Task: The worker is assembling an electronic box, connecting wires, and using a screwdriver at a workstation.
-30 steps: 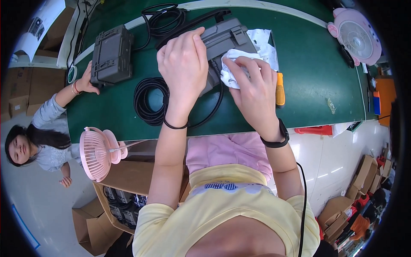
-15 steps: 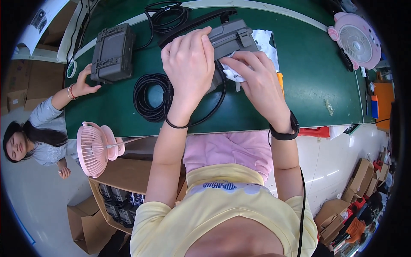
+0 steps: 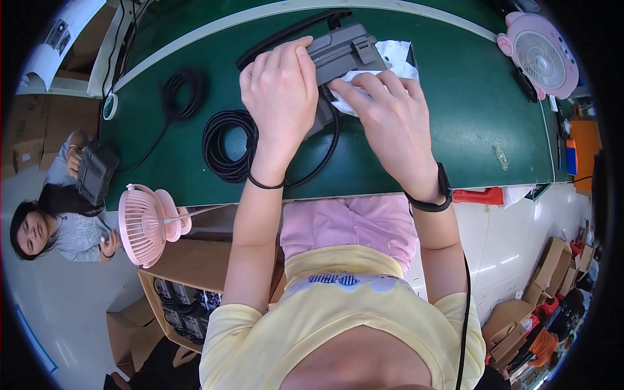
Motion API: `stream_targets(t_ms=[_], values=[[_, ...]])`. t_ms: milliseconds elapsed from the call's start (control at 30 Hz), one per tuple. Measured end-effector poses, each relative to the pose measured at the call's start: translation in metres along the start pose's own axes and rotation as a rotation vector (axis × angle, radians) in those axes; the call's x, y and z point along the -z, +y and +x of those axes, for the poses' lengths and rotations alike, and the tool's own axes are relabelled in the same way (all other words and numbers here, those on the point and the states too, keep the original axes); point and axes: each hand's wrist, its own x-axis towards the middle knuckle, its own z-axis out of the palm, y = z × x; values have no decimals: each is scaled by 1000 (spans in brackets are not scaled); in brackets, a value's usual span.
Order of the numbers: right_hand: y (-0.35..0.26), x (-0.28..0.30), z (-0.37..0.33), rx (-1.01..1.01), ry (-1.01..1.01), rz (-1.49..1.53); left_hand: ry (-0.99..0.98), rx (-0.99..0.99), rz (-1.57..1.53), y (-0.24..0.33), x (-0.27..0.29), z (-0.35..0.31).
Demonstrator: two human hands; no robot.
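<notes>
Apparently the wiping is midway: the gray case [image 3: 348,52] lies on the green tabletop [image 3: 474,136] with its lid down, and the white cloth [image 3: 346,104] is at its near right side, so that part looks unfinished. How much of the surface is already clean cannot be told (both hands cover a good share of it). The black cable [image 3: 211,151] is already coiled, lying to the left and near of the case

As for the grip, the right hand [image 3: 395,123] has its fingers bunched on the cloth, with the case just left of and beyond the fingertips. The left hand [image 3: 281,88] lies over the case's left part, its fingers curled; whether they clasp it or merely steady it is hidden. A black bar [image 3: 286,40] runs along the far left
</notes>
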Motion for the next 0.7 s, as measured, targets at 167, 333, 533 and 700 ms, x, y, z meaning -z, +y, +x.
stream_targets(t_ms=[167,333,533,700], values=[[2,2,-25,-48,-16,117,-2,3,-4,-2,3,-1],[3,-3,-30,-108,-3,281,-6,10,-7,-2,3,-1],[-12,-21,-17,-80,72,208,-12,-1,-10,-2,0,1],[-20,-16,-33,-124,34,24,-18,16,-33,-5,1,0]])
